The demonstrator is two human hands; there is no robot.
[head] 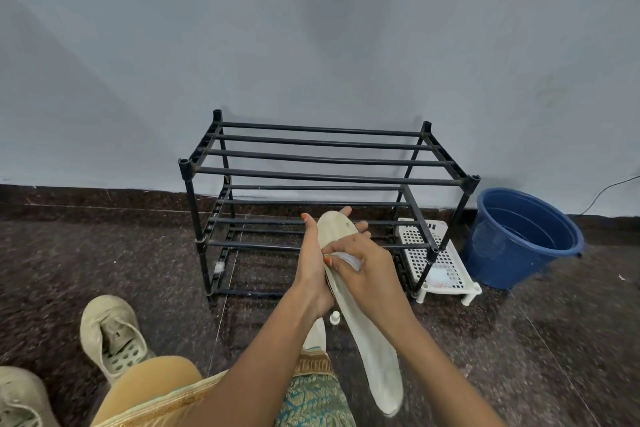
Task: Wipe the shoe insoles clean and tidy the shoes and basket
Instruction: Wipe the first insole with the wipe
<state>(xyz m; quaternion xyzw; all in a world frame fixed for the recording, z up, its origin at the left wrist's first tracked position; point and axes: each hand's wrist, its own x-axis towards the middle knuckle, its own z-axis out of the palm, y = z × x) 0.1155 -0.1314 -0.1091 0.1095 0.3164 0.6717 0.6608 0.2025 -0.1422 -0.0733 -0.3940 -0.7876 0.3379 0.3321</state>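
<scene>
One view, head cam. The insole is held in the air in front of the rack, toe up and heel hanging free over the knee. The left hand isn't clenched: straight fingers back the forepart, thumb along the edge. The right hand pinches a white wipe against the insole's face.

Risks:
- A hard stroke toward the unsupported heel could flex the insole or slide it off the flat palm onto the floor, dirtying it again.
- It could also hit the small white cap below.

Both shoes and the basket are not yet tidied.
</scene>
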